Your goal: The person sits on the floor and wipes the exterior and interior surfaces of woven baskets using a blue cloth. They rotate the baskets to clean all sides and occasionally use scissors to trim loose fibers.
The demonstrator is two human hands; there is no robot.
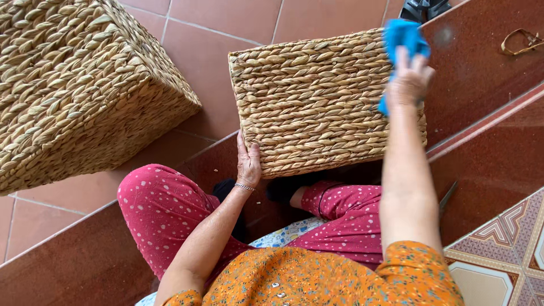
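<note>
Terracotta floor tiles (pixel 204 34) fill most of what I see from the head camera, with dark red polished steps (pixel 487 73) running across on the right. From largest down: a big woven basket (pixel 73 85) stands apart at the upper left, untouched. A second woven basket (pixel 323 96), tipped on its side, rests at the step edge between my knees. My left hand (pixel 248 161) lies flat against its lower left corner, its fingers together and pressed on the weave, bracing it. My right hand (pixel 408 82) is up at the basket's right end, fingers clamped on a blue cloth (pixel 403 37) held against the weave. Small things lie farther off: a dark sandal (pixel 422 8) at the top edge and a loop of strap (pixel 518 41) on the step.

As I judge it, the basket could roll or slide off the step edge if the right hand pushes hard while only one flat palm steadies it. The cloth could also snag on the rough weave.
</note>
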